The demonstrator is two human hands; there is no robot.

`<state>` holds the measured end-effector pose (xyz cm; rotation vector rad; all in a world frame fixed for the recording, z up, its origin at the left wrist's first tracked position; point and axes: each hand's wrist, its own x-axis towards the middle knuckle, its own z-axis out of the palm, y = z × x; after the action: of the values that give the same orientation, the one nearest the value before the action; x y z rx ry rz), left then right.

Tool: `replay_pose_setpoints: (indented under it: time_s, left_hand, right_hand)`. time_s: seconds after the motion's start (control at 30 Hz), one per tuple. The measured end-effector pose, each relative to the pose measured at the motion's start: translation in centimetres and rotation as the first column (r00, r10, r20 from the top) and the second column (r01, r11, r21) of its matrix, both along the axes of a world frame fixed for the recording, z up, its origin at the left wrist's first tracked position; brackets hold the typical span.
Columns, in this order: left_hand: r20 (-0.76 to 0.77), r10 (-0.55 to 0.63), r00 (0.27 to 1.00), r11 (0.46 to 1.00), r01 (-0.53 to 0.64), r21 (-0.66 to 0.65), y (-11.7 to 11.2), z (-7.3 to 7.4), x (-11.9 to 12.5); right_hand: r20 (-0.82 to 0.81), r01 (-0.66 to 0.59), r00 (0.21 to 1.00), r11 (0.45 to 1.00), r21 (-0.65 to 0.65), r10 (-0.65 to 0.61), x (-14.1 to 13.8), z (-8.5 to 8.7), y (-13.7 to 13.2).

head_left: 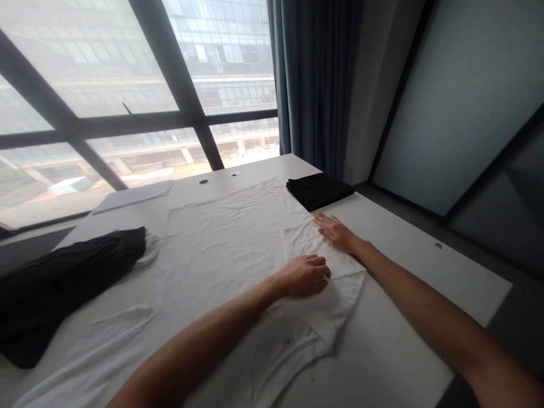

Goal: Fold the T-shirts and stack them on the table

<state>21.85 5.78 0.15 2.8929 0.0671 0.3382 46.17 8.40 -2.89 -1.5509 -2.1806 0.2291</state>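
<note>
A white T-shirt [221, 249] lies spread flat on a white table [408, 255], its collar [280, 345] near me. One sleeve [306, 241] is folded in over the body. My right hand [335, 231] lies flat on that sleeve's far edge with fingers stretched out. My left hand [305, 276] rests on the shirt beside the folded sleeve, its fingers curled under and pressed on the cloth; I cannot see whether they pinch the fabric.
A folded black garment [318, 190] sits at the table's far right corner, just past the shirt. A pile of black cloth [59, 277] lies at the left. White sheets [131, 195] lie near the window. Blue curtains [314, 85] hang behind.
</note>
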Motion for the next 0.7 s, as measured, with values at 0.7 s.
replay_pose_setpoints:
  time_s: [0.7]
  left_hand:
    - [0.052, 0.04, 0.998, 0.998, -0.038, -0.04, 0.73, 0.36, -0.23]
  right_hand:
    - [0.126, -0.02, 0.992, 0.999, -0.032, 0.024, -0.97, 0.48, -0.59]
